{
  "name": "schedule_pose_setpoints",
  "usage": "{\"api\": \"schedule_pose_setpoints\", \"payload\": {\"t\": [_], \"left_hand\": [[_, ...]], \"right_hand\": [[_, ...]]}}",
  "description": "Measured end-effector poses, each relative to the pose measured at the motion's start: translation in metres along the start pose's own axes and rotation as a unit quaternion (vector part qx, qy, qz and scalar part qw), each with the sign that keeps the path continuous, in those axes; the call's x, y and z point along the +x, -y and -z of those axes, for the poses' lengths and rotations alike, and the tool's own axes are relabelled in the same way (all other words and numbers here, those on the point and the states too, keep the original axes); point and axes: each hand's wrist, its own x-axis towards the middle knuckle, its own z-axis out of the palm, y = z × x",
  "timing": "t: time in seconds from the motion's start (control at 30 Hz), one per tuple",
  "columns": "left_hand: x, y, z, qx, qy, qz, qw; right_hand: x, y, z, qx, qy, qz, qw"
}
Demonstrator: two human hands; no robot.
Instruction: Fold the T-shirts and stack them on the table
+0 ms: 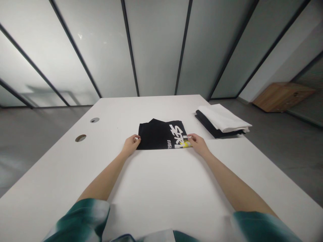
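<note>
A folded black T-shirt lies flat on the white table, with white lettering and a yellow-and-white print on its right part. My left hand pinches its left edge near the front corner. At the opposite edge, beside the yellow print, my right hand has its fingers closed on the cloth. A small peak of fabric sticks up along the shirt's far edge. The undersides of the fingertips are hidden.
Folded white cloth rests on folded black cloth at the table's right edge. Two round holes, one grey-rimmed and one open, pierce the white table at left. A wooden cabinet stands beyond, by frosted panels.
</note>
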Motion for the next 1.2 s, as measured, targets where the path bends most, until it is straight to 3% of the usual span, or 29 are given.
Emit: {"api": "schedule_pose_setpoints", "payload": {"t": [0.17, 0.37, 1.2], "left_hand": [[-0.001, -0.002, -0.001, 0.003, -0.009, -0.010, 1.000], [0.002, 0.000, -0.002, 0.014, -0.019, -0.037, 0.999], [0.005, 0.009, -0.003, 0.076, -0.005, -0.056, 0.995]], "right_hand": [[0.004, -0.005, -0.003, -0.079, -0.035, 0.055, 0.995], [0.008, -0.014, -0.005, -0.183, -0.021, 0.068, 0.980], [0.008, -0.016, -0.005, -0.247, -0.001, 0.090, 0.965]]}}
